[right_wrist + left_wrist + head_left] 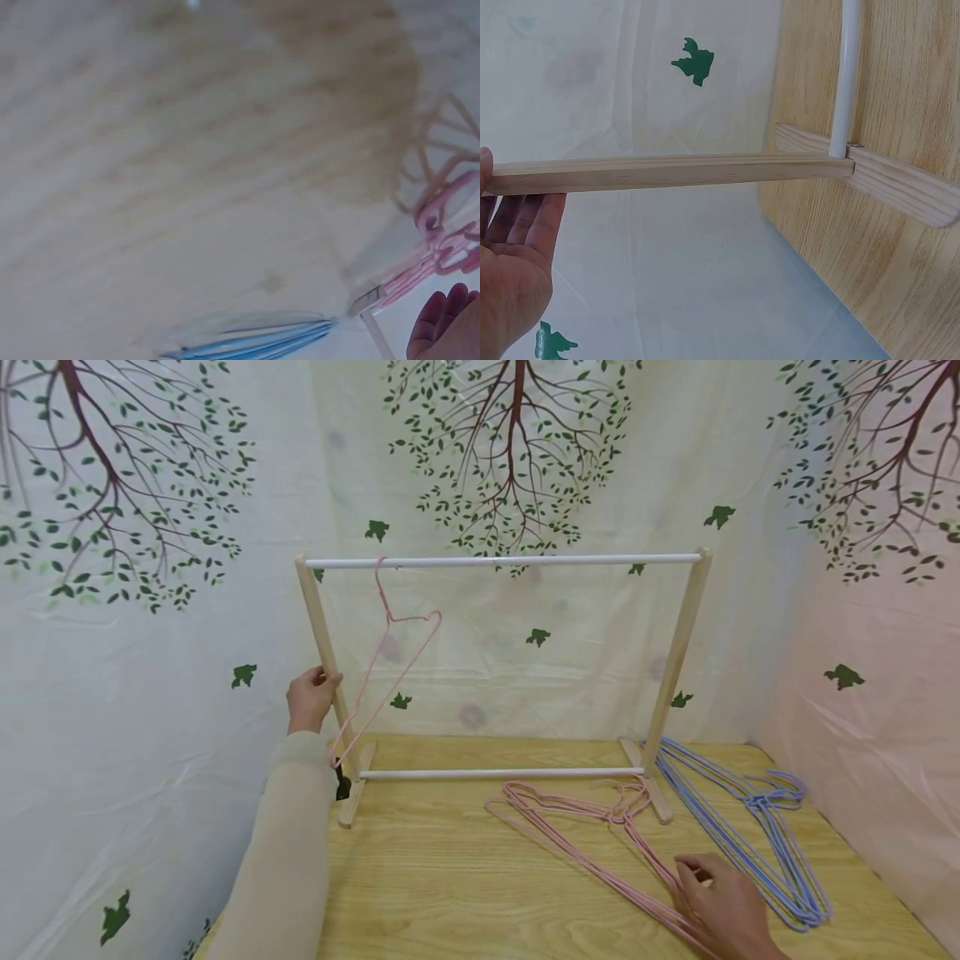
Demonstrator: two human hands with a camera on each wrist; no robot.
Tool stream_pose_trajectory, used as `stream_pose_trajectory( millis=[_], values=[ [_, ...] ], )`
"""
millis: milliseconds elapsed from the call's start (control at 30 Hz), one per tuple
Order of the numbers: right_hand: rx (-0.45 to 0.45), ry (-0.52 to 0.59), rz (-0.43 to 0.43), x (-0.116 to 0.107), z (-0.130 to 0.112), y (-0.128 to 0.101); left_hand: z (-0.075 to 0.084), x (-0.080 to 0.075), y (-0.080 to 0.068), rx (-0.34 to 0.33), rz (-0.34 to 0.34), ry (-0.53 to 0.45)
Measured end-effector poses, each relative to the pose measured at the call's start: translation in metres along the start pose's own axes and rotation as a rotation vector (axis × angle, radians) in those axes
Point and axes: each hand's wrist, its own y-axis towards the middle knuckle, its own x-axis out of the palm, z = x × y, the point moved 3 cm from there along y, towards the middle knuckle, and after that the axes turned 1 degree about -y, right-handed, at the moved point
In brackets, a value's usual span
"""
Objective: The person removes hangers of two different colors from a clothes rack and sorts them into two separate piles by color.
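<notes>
My left hand (311, 700) grips the left wooden post (682, 174) of a small hanger rack, thumb on one side and fingers on the other. From the rack's white top rail (525, 560) hangs one pink clothes hanger (411, 618), turned at an angle near the left end. A stack of pink clothes hangers (570, 810) lies flat on the table at the front right. Over the stack's near corner is my right hand (723, 902), its fingers loosely bent; no hanger shows between them. The right wrist view is blurred, with that hand (446, 330) beside the pink hangers.
Several blue clothes hangers (757, 802) lie to the right, by the rack's right foot (658, 797). A small black object (342, 783) is at the left foot. Behind the wooden table (450, 877) hangs a leaf-printed cloth (487, 668).
</notes>
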Motion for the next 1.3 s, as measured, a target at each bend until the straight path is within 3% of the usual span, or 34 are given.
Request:
stream_pose_trajectory(
  millis=[133,367,767,1300],
  values=[
    [0.011,0.021,0.019,-0.002,-0.015,0.003,0.001,-0.002,-0.001,0.001,0.014,0.000],
    [-0.128,0.074,0.175,0.001,-0.053,0.016,-0.001,-0.003,0.001,0.011,0.012,-0.008],
    [-0.251,0.289,0.259,0.026,-0.154,0.057,-0.003,-0.007,0.005,0.011,-0.030,-0.040],
    [-0.177,0.385,0.235,0.052,-0.313,0.106,0.000,-0.013,0.004,0.005,-0.047,-0.034]
  ],
)
